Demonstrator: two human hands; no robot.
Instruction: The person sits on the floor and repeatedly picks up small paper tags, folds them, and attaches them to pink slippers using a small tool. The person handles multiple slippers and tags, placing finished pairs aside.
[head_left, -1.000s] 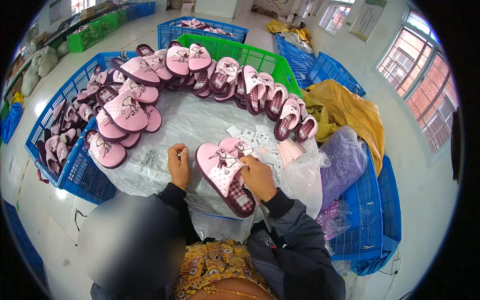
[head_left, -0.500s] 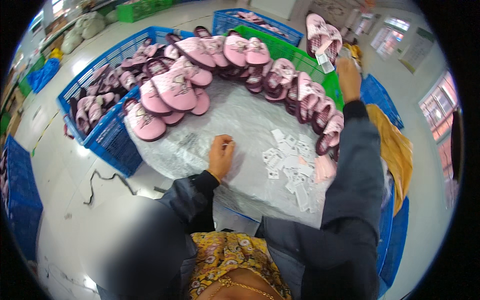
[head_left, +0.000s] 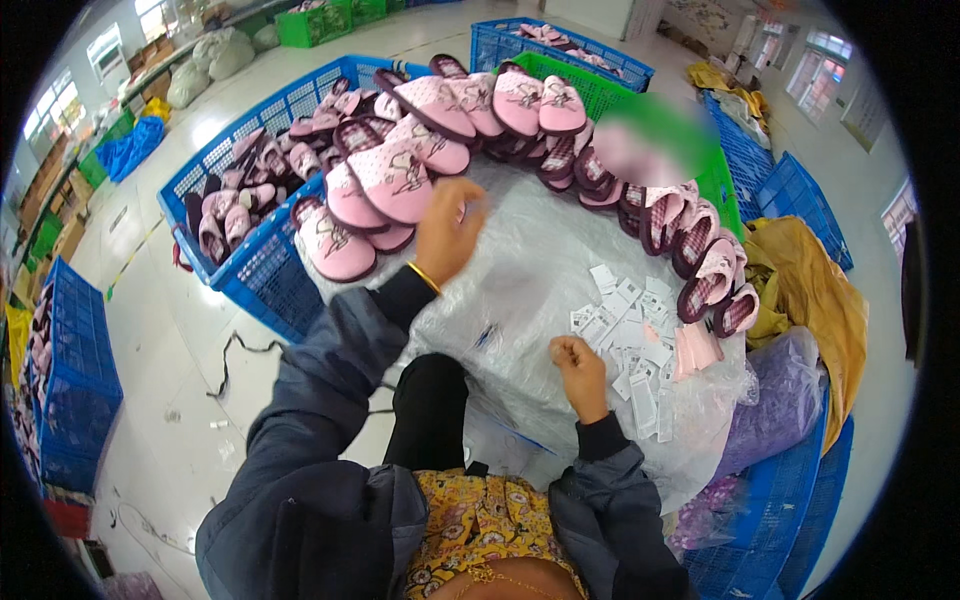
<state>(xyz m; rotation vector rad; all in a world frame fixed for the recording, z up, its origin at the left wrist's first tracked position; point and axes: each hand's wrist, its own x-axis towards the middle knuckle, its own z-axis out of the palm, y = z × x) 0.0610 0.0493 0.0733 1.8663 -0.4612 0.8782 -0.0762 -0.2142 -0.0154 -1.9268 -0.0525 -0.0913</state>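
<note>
My left hand reaches to the edge of the left pile of pink slippers, its thumb and fingers apart. These slippers have dark maroon soles and a dark printed figure on top. Whether the fingertips touch the nearest slipper I cannot tell. My right hand is over the plastic-covered table, fingers curled together; anything inside them is hidden. Just right of it lies a loose heap of white paper tags, with a small stack of pale pink slips at its side.
More slippers line the table's far right edge. A blue crate full of slippers stands left, and a green crate behind. Yellow-brown cloth and a purple bag lie right. Another blue crate is far left.
My left hand has moved up to the left slipper pile. My right hand has let go of the tagged slipper pair and come back from the far right to beside the tags.
</note>
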